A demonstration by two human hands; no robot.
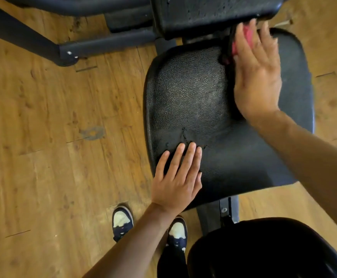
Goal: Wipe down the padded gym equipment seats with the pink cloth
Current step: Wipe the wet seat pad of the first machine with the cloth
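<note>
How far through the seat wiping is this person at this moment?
Done: nothing can be confirmed; the seat pad shows no clear wiped area. In hand: the right hand presses the pink cloth at the seat's far edge, beside the back pad, while the left hand rests flat on the near corner. Left: apparently most of the seat and the back pad.

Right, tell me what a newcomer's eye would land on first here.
The black padded seat fills the middle, its cover cracked near the front edge. The right hand presses the pink cloth into its far corner under the back pad; the left hand lies flat on the near edge.
</note>
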